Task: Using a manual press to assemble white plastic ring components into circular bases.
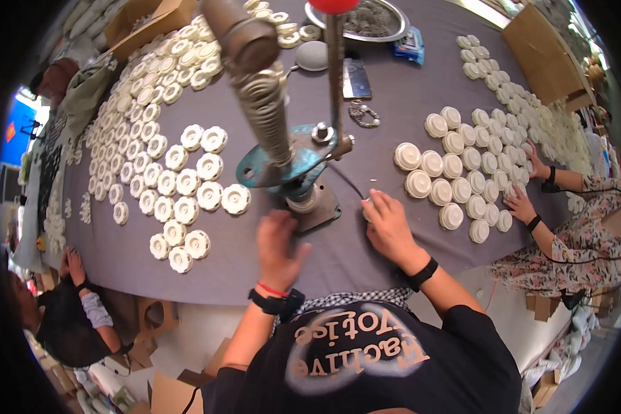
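Note:
A hand press with a coiled metal spring (261, 114) and a teal metal plate (283, 164) stands in front of me. A pale round part (305, 200) sits beneath its plunger, above the metal base (322, 217). My left hand (277, 252) is beside that base, its fingers smeared by motion and its thumb apart. My right hand (391, 228) rests on the grey cloth to the right of the press. Its fingers are closed near the end of a thin dark cord (350, 181), on something small that I cannot make out.
Cream scalloped round parts (188, 181) spread over the left side. Smooth round cream parts (431, 163) lie at right, where another person's hands (522, 205) touch them. A phone (356, 78), a beaded bracelet (363, 114) and a metal bowl (395, 24) lie behind the press.

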Motion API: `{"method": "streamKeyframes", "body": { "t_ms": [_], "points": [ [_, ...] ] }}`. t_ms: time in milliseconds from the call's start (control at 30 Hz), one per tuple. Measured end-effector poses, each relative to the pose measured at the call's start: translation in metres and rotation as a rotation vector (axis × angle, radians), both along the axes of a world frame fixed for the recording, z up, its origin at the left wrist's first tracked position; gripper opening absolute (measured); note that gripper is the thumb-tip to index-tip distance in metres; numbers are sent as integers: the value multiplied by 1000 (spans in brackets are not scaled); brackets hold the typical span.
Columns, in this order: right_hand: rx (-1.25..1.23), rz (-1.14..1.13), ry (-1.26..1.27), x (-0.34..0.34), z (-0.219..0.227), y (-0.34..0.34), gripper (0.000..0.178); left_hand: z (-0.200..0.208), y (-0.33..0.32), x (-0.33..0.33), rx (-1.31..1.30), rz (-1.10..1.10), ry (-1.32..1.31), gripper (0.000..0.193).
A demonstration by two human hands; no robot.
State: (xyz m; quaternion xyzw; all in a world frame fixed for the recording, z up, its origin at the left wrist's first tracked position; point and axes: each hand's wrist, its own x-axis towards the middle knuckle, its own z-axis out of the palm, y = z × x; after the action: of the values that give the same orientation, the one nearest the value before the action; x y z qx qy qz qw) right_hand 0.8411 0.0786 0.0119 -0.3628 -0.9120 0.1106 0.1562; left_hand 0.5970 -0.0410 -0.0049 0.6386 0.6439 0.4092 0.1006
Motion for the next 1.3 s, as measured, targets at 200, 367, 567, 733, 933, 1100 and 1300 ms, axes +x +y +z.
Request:
{"method": "streamKeyframes", "body": {
  "t_ms": [200, 367, 567, 733, 933, 1100, 1300],
  "points": [
    [-1410, -312, 1031, -50, 29, -22, 40, 38, 19, 36, -49, -98, -157, 70],
    [-1624, -384, 962, -81, 35, -30, 46, 47, 25, 26, -4, 36, -98, 72],
    [-1219, -372, 816, -114, 24, 7, 51, 32, 66, 10, -67, 277, -147, 54],
    [-1005, -225, 462, -73, 55, 65, 39, 18, 78, -9, -153, 87, -209, 59],
    [145, -32, 881, -110, 249, 126, 20, -4, 75, 0, -75, 193, -253, 82],
    [-485, 180, 593, -174, 316, 130, 32, -12, 83, 10, -1, 281, -150, 86],
    [-153, 38, 258, -172, 309, 134, 32, -5, 79, 4, 52, 228, -169, 84]
  ]
}}
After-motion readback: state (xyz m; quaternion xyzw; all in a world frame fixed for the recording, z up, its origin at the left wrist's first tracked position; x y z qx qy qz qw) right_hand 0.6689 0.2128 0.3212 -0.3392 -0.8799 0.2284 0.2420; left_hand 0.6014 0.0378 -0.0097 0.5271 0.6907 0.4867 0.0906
